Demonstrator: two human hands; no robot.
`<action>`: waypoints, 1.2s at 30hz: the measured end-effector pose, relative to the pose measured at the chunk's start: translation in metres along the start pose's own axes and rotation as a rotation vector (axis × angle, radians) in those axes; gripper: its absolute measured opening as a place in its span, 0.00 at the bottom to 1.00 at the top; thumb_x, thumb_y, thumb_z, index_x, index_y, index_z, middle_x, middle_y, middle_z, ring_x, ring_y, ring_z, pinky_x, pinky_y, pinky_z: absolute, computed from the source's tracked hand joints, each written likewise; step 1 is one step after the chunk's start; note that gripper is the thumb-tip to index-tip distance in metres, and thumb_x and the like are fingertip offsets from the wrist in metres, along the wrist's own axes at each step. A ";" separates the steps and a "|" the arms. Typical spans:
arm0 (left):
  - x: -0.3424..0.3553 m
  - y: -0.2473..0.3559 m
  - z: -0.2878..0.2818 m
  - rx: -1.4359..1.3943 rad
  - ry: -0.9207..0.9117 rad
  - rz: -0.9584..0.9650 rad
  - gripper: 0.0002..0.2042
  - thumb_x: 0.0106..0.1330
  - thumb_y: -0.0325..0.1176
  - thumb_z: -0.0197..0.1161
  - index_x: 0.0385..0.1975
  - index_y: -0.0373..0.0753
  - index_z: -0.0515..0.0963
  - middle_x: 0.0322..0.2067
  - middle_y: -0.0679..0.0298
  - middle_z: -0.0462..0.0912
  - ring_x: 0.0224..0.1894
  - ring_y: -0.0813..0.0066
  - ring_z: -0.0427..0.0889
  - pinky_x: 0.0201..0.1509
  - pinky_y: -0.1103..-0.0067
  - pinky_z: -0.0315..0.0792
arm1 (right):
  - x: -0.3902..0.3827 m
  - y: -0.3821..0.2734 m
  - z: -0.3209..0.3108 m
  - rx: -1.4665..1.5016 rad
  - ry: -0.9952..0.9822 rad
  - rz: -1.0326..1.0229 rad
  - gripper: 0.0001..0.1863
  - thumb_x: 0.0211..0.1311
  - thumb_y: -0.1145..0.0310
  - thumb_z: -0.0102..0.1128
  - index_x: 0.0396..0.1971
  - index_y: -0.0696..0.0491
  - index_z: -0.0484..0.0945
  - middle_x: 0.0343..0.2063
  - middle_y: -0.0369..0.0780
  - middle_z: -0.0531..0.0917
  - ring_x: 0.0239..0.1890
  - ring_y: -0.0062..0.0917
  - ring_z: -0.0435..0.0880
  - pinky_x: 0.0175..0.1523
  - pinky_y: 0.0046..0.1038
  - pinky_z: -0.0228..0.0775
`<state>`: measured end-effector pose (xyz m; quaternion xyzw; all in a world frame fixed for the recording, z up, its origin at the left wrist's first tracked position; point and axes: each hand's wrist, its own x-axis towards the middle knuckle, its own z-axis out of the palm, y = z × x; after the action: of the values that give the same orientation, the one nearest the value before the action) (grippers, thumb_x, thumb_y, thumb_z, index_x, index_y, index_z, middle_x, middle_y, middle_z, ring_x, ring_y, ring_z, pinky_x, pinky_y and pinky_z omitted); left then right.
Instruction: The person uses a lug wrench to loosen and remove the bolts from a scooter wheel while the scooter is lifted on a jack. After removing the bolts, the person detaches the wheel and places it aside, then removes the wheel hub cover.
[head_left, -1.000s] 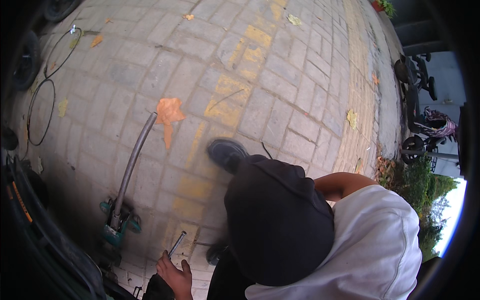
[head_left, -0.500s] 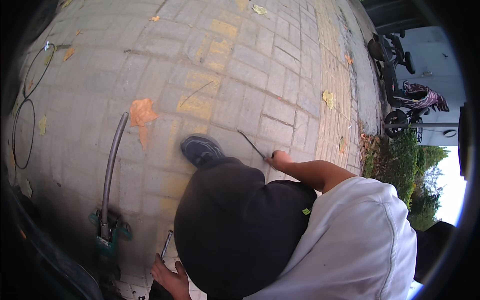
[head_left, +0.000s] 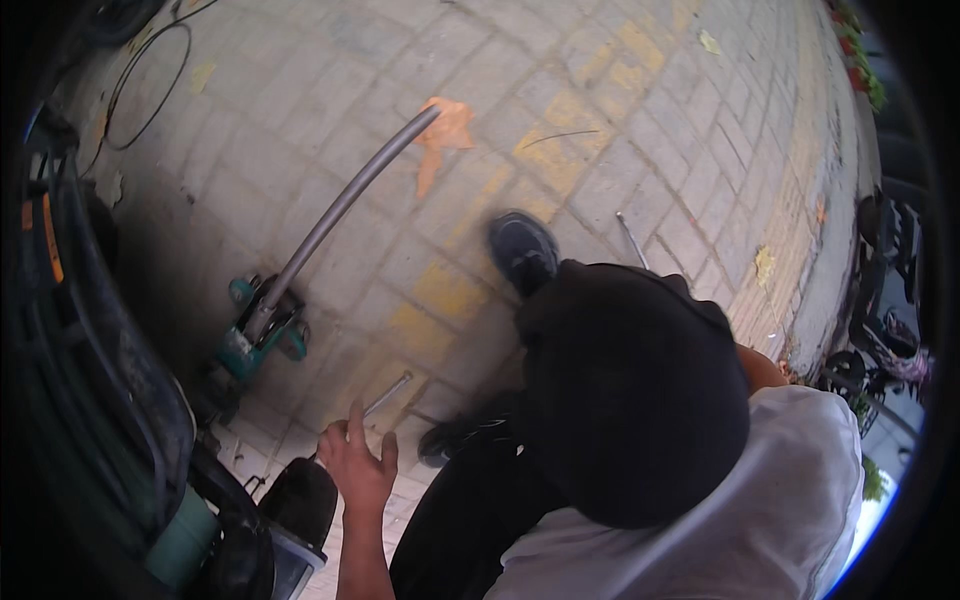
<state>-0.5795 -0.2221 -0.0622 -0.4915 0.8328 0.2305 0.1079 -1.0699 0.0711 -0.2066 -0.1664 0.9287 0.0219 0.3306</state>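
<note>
My left hand (head_left: 360, 460) is raised with fingers apart, beside black vehicle parts at lower left. A shiny metal bar (head_left: 390, 393) extends beyond its fingertips; I cannot tell whether they touch it. A green wheeled floor jack (head_left: 243, 350) with a long curved metal handle (head_left: 350, 195) stands to the left. My right hand is hidden behind my dark-clad bent leg (head_left: 630, 390); part of that forearm (head_left: 760, 363) shows. A second slim metal tool (head_left: 630, 235) points up past that leg.
A black vehicle (head_left: 110, 350) lines the left edge, with a coiled black cable (head_left: 150, 90) above it. My shoe (head_left: 522, 250) is on the paving (head_left: 620, 170). Parked two-wheelers (head_left: 890, 300) and plants (head_left: 860, 60) line the right; an orange leaf (head_left: 450, 125) lies near the handle tip.
My view has swung, shifting the scene right and upward. My left hand's fingers have spread. My right hand, visible on the slim tool half a second ago, is now hidden behind my leg.
</note>
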 end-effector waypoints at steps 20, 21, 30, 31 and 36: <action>0.007 0.029 0.004 -0.089 0.106 -0.261 0.20 0.48 0.33 0.67 0.42 0.36 0.71 0.39 0.54 0.72 0.47 0.55 0.70 0.63 0.60 0.59 | -0.206 -0.617 0.061 -0.745 -0.837 -1.948 0.11 0.55 0.70 0.51 0.31 0.60 0.80 0.34 0.50 0.82 0.39 0.45 0.82 0.42 0.41 0.74; 0.010 0.030 0.004 -0.087 0.102 -0.288 0.19 0.48 0.33 0.67 0.40 0.37 0.71 0.38 0.55 0.73 0.47 0.55 0.71 0.63 0.60 0.59 | -0.210 -0.618 0.075 -0.759 -0.862 -1.904 0.12 0.54 0.71 0.51 0.33 0.60 0.81 0.35 0.50 0.83 0.40 0.44 0.82 0.43 0.40 0.74; 0.009 0.041 -0.016 -0.132 0.179 -0.354 0.14 0.45 0.30 0.65 0.32 0.37 0.72 0.32 0.56 0.71 0.40 0.54 0.71 0.58 0.58 0.62 | -0.205 -0.609 0.138 -0.563 -1.076 -1.959 0.13 0.57 0.67 0.51 0.30 0.59 0.81 0.31 0.50 0.82 0.37 0.44 0.81 0.42 0.42 0.73; 0.007 0.042 -0.020 -0.148 0.188 -0.356 0.14 0.45 0.30 0.65 0.32 0.37 0.71 0.32 0.56 0.71 0.40 0.54 0.71 0.57 0.58 0.62 | -0.203 -0.608 0.140 -0.599 -1.098 -1.917 0.13 0.58 0.66 0.50 0.30 0.59 0.81 0.31 0.50 0.82 0.37 0.44 0.81 0.43 0.43 0.72; 0.004 0.043 -0.036 -0.154 0.272 -0.338 0.10 0.49 0.31 0.65 0.29 0.38 0.71 0.28 0.59 0.71 0.35 0.56 0.71 0.50 0.61 0.65 | -0.196 -0.609 0.136 -0.583 -1.221 -1.953 0.14 0.60 0.65 0.49 0.32 0.58 0.81 0.30 0.50 0.82 0.37 0.45 0.81 0.44 0.44 0.71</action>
<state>-0.6167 -0.2253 -0.0201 -0.6574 0.7255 0.2036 -0.0059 -0.6482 -0.4249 -0.1484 -0.8351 0.0577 0.0467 0.5451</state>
